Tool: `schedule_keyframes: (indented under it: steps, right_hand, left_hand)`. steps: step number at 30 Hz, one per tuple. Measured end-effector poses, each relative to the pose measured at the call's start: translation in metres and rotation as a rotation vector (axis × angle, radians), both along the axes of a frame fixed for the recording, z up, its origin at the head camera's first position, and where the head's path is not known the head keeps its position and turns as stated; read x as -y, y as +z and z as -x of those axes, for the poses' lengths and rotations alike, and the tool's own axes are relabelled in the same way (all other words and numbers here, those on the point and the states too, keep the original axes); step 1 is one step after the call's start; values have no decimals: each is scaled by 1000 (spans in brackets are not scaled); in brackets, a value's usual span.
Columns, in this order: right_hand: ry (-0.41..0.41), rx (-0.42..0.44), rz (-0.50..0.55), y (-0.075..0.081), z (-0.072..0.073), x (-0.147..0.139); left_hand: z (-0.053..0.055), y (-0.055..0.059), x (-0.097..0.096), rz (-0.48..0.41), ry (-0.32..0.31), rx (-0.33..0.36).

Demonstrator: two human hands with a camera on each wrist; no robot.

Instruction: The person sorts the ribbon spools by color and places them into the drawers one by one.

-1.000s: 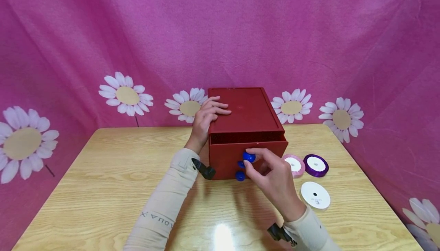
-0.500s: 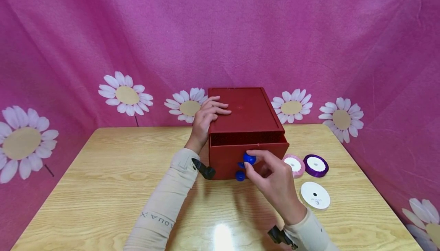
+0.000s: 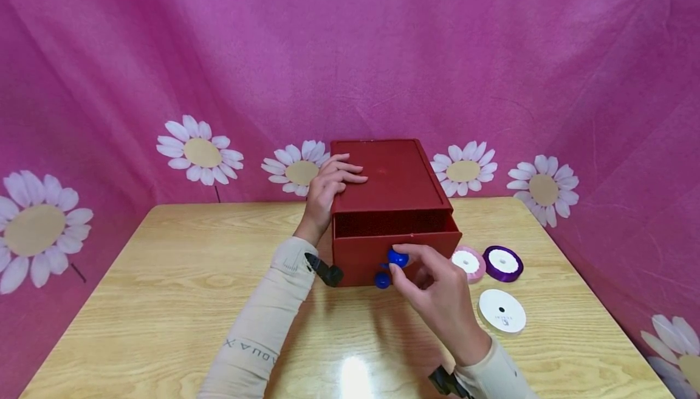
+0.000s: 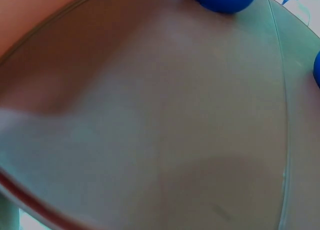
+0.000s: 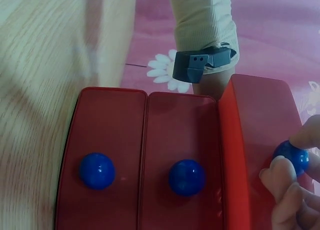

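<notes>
Further out than a second ago, the top drawer (image 3: 358, 256) juts from the red box (image 3: 396, 174) towards the tabletop's (image 3: 219, 314) near edge; my right hand (image 3: 442, 296) pinches its blue knob (image 3: 398, 258). My left hand (image 3: 325, 189) lies with fingers extended over the box's left edge. I have wide tabletop leftward; rightward, the white spool (image 3: 511, 308), purple spool (image 3: 516, 271) and partly hidden pink spool (image 3: 477, 256) crowd my right hand. The drawer's inside is too dark to read.
</notes>
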State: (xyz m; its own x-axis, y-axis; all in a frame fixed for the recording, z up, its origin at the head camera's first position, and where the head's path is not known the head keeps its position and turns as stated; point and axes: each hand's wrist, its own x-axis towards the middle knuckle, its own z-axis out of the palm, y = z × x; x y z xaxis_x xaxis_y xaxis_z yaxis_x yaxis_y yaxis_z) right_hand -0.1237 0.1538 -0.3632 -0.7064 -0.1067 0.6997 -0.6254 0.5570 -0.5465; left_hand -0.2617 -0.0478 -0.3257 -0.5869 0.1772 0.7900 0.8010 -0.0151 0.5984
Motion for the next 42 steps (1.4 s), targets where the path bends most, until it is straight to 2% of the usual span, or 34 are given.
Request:
schedule_keyframes:
  steps: [9,16,28,42]
  right_hand:
    - [11,5,-5,-3,-1,-2]
    - [12,9,-2,-2,-4,-2]
    - [12,-8,1,-4,-7,-2]
    - [19,-36,11,-4,-11,-1]
  left_hand:
    - [1,-2,0,6,15,10]
    - [0,-1,0,0,9,-21]
    - [0,-1,0,-3,12,4]
    - [-2,2,-1,-7,7,-3]
